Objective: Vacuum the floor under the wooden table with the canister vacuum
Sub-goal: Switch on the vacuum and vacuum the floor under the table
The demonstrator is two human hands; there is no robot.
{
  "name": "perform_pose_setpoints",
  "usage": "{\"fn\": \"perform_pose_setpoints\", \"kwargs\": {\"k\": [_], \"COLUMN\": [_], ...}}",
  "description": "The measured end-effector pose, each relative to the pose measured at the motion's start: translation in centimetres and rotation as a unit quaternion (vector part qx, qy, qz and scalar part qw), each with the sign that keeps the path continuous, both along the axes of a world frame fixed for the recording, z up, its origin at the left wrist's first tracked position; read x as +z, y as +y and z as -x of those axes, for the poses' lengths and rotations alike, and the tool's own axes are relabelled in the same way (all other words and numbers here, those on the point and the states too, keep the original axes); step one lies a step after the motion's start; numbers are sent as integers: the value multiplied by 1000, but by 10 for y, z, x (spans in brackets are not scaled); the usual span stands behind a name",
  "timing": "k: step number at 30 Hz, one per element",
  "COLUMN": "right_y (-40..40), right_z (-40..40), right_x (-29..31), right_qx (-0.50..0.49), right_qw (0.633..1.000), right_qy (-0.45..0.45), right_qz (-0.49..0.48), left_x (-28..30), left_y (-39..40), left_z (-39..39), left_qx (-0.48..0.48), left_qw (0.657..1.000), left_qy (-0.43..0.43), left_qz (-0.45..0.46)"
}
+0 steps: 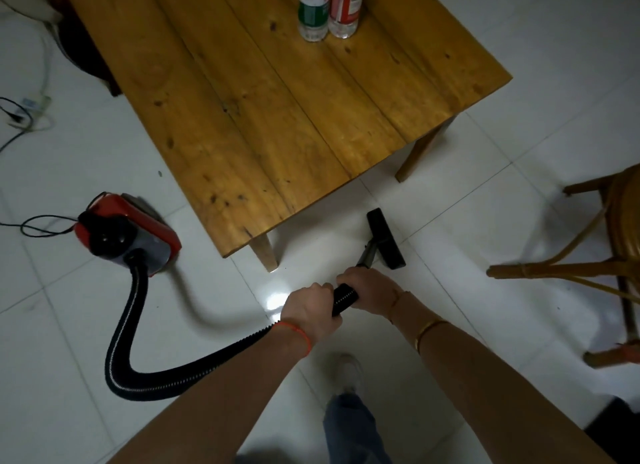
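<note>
Both hands, left hand (311,307) and right hand (367,290), grip the hose (145,370) handle, floor head (386,238) just short of the table (277,100); next, I judge, push it underneath.

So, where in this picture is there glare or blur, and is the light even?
Head view: a bright glare spot lies on the floor tiles beside the left hand; the hose and vacuum are motion-blurred; the room is dim, darker toward the corners; the table edges spread apart from wide-angle distortion.
</note>
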State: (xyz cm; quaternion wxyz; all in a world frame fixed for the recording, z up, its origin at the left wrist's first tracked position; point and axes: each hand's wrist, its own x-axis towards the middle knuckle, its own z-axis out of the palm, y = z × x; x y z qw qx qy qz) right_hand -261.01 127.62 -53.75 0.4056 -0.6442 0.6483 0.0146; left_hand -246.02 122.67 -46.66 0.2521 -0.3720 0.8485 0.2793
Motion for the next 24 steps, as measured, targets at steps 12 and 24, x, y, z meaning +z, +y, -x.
{"fn": "perform_pose_setpoints", "kwargs": {"k": [12, 24], "right_y": [13, -11], "right_z": [-242, -400], "right_x": [13, 26], "right_qx": [49, 84], "right_qw": [999, 996], "right_qy": [-1, 25], "right_qz": [11, 13], "left_x": [32, 47], "left_y": [20, 4], "left_z": [-238, -394], "left_qx": [8, 32], "left_qw": [999, 999], "left_qy": [-33, -29], "left_qz": [-1, 23]}}
